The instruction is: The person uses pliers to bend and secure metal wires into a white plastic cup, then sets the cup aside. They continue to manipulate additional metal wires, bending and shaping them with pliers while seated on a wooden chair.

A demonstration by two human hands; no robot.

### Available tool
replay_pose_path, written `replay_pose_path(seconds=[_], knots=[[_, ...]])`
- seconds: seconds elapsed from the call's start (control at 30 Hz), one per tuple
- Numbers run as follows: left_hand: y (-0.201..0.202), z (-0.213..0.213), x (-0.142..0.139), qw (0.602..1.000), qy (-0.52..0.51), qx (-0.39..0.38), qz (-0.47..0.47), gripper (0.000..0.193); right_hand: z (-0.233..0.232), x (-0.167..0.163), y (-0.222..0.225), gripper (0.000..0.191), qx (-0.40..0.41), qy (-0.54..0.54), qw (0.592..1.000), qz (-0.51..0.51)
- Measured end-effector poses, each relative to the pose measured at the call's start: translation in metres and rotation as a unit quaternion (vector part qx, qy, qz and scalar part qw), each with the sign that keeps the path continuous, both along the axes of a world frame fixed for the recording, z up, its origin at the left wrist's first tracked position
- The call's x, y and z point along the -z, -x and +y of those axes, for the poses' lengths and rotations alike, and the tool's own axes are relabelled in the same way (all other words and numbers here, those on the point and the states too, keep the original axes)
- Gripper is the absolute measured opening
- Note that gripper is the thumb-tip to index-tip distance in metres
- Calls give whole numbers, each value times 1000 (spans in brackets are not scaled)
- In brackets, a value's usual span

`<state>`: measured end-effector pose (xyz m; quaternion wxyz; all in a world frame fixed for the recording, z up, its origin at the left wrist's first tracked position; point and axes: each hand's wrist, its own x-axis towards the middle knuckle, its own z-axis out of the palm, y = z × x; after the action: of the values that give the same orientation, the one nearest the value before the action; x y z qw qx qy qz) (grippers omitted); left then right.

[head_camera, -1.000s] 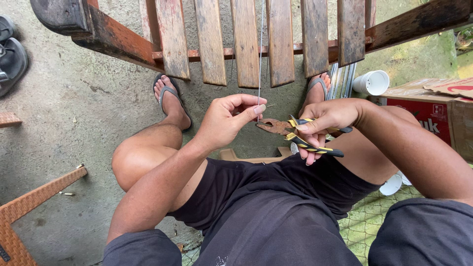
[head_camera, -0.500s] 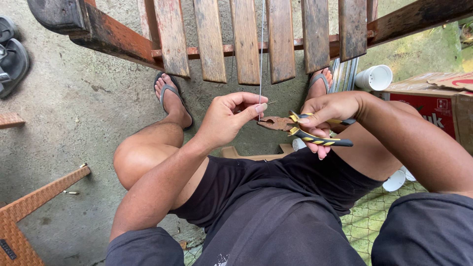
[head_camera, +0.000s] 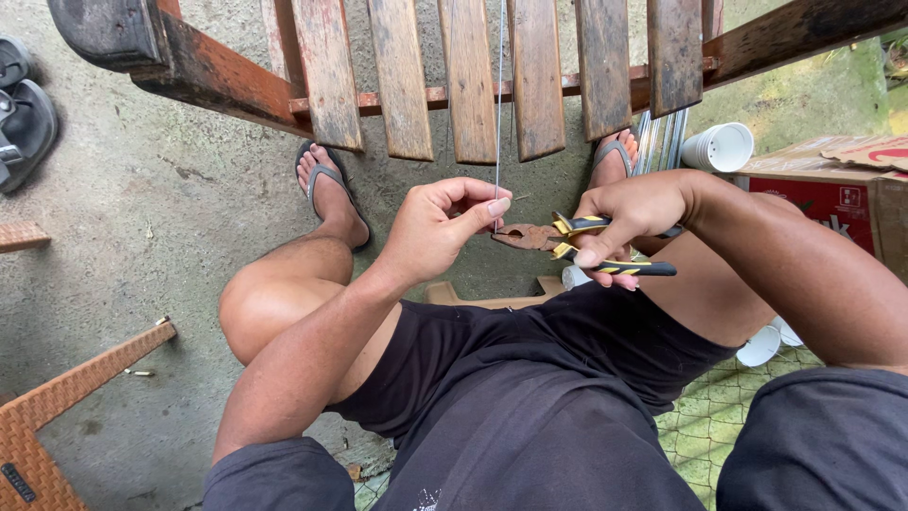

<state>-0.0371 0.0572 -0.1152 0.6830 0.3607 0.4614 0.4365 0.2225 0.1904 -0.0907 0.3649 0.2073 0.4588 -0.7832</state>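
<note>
Just beside the left hand (head_camera: 443,232), whose fingers pinch a thin wire (head_camera: 498,104) running up past the wooden slats (head_camera: 468,76), the right hand (head_camera: 629,213) grips rusty pliers (head_camera: 577,248), their tip near the pinched spot.

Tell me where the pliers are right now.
In the head view, the pliers are right of centre, gripped by the right hand, their rusty tip beside the left hand pinching the wire.

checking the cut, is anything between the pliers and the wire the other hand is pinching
Nothing visible. The left hand pinches the wire at its lower end, and the pliers in the right hand point their rusty tip at that spot, with only open air between them.
</note>
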Motion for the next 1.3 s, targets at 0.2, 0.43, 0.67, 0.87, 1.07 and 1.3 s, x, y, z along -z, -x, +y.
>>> replay_pose_path(seconds=[0.2, 0.43, 0.67, 0.87, 1.07, 1.3], knots=[[-3, 2, 3, 1000, -7, -12, 19, 19, -6, -20, 8, 31, -1, -78, 995, -69], [-2, 3, 6, 1000, -21, -14, -5, 19, -15, -38, 12, 36, -18, -222, 974, -47], [-1, 3, 2, 999, -30, -12, 27, 18, -21, -51, 16, 37, -54, -334, 938, -80], [1, 2, -5, 999, -47, -7, 24, 19, -30, -46, 7, 41, -41, -484, 869, 90], [1, 1, -2, 999, -34, 0, 34, 18, -38, -39, -3, 33, 4, -563, 812, 157], [0, 4, 11, 999, -36, -13, 19, 19, -41, -31, -7, 35, -1, -595, 790, 149]])
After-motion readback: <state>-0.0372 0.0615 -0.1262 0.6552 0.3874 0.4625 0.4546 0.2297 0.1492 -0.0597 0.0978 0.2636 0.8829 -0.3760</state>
